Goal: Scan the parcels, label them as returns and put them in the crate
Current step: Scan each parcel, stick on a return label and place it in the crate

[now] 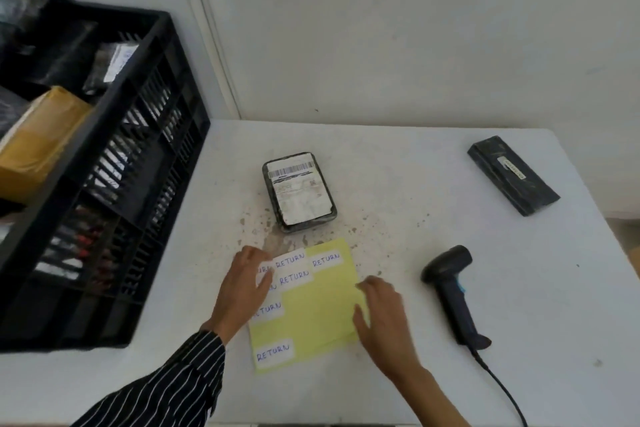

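A yellow sheet (313, 308) with several white RETURN labels lies on the white table near me. My left hand (242, 288) rests on the sheet's left side, fingertips on the labels at its upper left. My right hand (379, 314) presses flat on the sheet's right edge. Just beyond the sheet sits a black parcel (299, 191) with a white barcode label facing up. A second, long black parcel (512, 175) lies at the far right. The black handheld scanner (453, 291) lies on the table to the right of my right hand. The black crate (114, 163) stands at the left.
The crate holds a yellow padded parcel (38, 139) and several dark wrapped parcels. The scanner's cable (502, 388) trails off toward the table's near edge. A white wall stands directly behind the table. The table's right edge (602, 236) runs close beyond the long parcel.
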`<state>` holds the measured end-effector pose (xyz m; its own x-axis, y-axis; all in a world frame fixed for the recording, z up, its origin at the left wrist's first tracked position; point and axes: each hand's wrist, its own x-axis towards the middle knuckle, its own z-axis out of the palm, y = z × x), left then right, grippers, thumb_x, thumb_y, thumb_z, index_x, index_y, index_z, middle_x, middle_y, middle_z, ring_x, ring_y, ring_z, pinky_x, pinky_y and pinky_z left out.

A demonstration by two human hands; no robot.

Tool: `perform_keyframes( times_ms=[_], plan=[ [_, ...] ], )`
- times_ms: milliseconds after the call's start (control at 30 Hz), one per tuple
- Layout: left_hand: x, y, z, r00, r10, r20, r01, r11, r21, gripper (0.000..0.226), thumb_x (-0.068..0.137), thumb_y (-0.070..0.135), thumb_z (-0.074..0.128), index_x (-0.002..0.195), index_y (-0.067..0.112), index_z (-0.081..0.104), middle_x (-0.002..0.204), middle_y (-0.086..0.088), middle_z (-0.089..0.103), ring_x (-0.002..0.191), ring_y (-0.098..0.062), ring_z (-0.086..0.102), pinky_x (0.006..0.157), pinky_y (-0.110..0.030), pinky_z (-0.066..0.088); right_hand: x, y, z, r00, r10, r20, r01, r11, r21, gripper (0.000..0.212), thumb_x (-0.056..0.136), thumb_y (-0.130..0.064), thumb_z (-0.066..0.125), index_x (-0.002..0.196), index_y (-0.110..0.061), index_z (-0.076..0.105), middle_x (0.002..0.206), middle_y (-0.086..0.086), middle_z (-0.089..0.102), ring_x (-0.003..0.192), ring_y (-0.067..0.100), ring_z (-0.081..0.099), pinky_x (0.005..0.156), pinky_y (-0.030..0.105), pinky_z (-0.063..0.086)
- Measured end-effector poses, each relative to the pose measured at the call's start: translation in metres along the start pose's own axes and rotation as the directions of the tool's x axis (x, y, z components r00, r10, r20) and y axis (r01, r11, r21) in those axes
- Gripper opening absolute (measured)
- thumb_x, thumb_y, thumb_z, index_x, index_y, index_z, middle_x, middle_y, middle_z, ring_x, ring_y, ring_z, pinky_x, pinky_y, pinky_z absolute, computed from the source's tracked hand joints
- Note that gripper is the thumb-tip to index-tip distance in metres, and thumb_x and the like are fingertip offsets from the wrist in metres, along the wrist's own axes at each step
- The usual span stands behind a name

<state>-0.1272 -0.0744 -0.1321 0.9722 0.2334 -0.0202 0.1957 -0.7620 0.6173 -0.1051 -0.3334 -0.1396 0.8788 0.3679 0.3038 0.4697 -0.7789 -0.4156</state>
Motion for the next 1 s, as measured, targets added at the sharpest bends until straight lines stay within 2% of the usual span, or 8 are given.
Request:
perform_keyframes(
  times_ms=[67, 133, 267, 367, 500, 700, 867, 1000],
  plan=[
    [-0.022, -0.013, 0.006, 0.986, 0.126, 0.108, -0.136, 0.987, 0.084, 0.026, 0.089, 0.026, 0.057, 0.112, 0.015, 0.061, 0.124, 0.001, 0.055, 0.113, -0.014, 0.048, 0.092, -0.032, 0.045, 0.000, -0.016, 0.017, 0.978, -0.145, 0.147, 0.150, 0.988, -0.022, 0.036, 0.081, -0.033, 0.046, 0.111, -0.015, 0.052, 0.110, 0.004, 0.062, 0.099, 0.016, 0.052, 0.087, 0.025, 0.040],
    [-0.039, -0.025, 0.014, 0.951, 0.236, 0.201, -0.265, 0.955, 0.135, 0.039, 0.086, 0.039, 0.049, 0.119, 0.019, 0.059, 0.141, 0.000, 0.049, 0.128, -0.013, 0.039, 0.110, -0.032, 0.029, -0.001, -0.017, 0.032, 0.939, -0.222, 0.264, 0.249, 0.965, -0.076, 0.042, 0.080, -0.040, 0.044, 0.110, -0.014, 0.056, 0.113, 0.004, 0.065, 0.097, 0.019, 0.062, 0.086, 0.030, 0.049],
    [-0.049, -0.029, 0.021, 0.915, 0.302, 0.268, -0.371, 0.891, 0.262, 0.055, 0.084, 0.051, 0.048, 0.129, 0.020, 0.054, 0.149, -0.006, 0.038, 0.137, -0.014, 0.030, 0.117, -0.033, 0.004, 0.008, 0.008, 0.044, 0.911, -0.237, 0.338, 0.304, 0.939, -0.161, 0.047, 0.082, -0.034, 0.040, 0.116, -0.011, 0.061, 0.129, 0.006, 0.061, 0.118, 0.022, 0.052, 0.105, 0.040, 0.025],
    [-0.047, -0.024, 0.030, 0.891, 0.380, 0.248, -0.445, 0.838, 0.315, 0.066, 0.079, 0.053, 0.063, 0.131, 0.016, 0.051, 0.153, -0.010, 0.031, 0.142, -0.019, 0.024, 0.116, -0.042, 0.007, 0.017, 0.018, 0.041, 0.919, -0.210, 0.333, 0.279, 0.944, -0.177, 0.044, 0.085, -0.026, 0.040, 0.122, -0.011, 0.060, 0.135, 0.007, 0.056, 0.125, 0.021, 0.040, 0.111, 0.039, 0.012],
    [-0.041, -0.019, 0.045, 0.870, 0.395, 0.294, -0.483, 0.804, 0.347, 0.067, 0.085, 0.053, 0.047, 0.140, 0.016, 0.040, 0.156, -0.007, 0.025, 0.144, -0.018, 0.018, 0.114, -0.043, 0.010, 0.011, 0.004, 0.036, 0.971, -0.088, 0.224, 0.103, 0.993, -0.058, 0.036, 0.072, -0.003, 0.065, 0.107, -0.009, 0.062, 0.114, 0.010, 0.063, 0.100, 0.026, 0.056, 0.088, 0.030, 0.035],
    [-0.036, -0.019, 0.050, 0.866, 0.364, 0.343, -0.471, 0.825, 0.312, 0.074, 0.085, 0.057, 0.038, 0.144, 0.012, 0.034, 0.152, -0.003, 0.034, 0.140, -0.012, 0.024, 0.112, -0.041, 0.014, -0.027, -0.022, 0.042, 0.977, -0.081, 0.196, 0.091, 0.995, -0.045, 0.030, 0.081, -0.023, 0.052, 0.100, -0.009, 0.069, 0.112, 0.009, 0.064, 0.105, 0.019, 0.048, 0.084, 0.029, 0.046],
    [-0.026, -0.021, 0.048, 0.856, 0.377, 0.354, -0.485, 0.824, 0.294, 0.075, 0.081, 0.063, 0.041, 0.137, 0.014, 0.044, 0.146, 0.000, 0.042, 0.133, -0.012, 0.032, 0.113, -0.038, 0.015, -0.030, -0.030, 0.041, 0.990, -0.041, 0.136, 0.045, 0.999, -0.020, 0.018, 0.071, -0.013, 0.070, 0.087, -0.009, 0.065, 0.112, 0.013, 0.063, 0.105, 0.020, 0.043, 0.079, 0.036, 0.051],
    [-0.026, -0.020, 0.048, 0.842, 0.426, 0.331, -0.513, 0.822, 0.247, 0.071, 0.083, 0.061, 0.045, 0.144, 0.028, 0.034, 0.147, -0.003, 0.034, 0.134, -0.016, 0.029, 0.110, -0.045, 0.016, -0.028, -0.032, 0.043, 0.994, -0.006, 0.111, 0.006, 1.000, 0.006, 0.018, 0.070, -0.004, 0.071, 0.085, -0.008, 0.062, 0.111, 0.012, 0.062, 0.102, 0.019, 0.043, 0.080, 0.033, 0.045]
  ],
)
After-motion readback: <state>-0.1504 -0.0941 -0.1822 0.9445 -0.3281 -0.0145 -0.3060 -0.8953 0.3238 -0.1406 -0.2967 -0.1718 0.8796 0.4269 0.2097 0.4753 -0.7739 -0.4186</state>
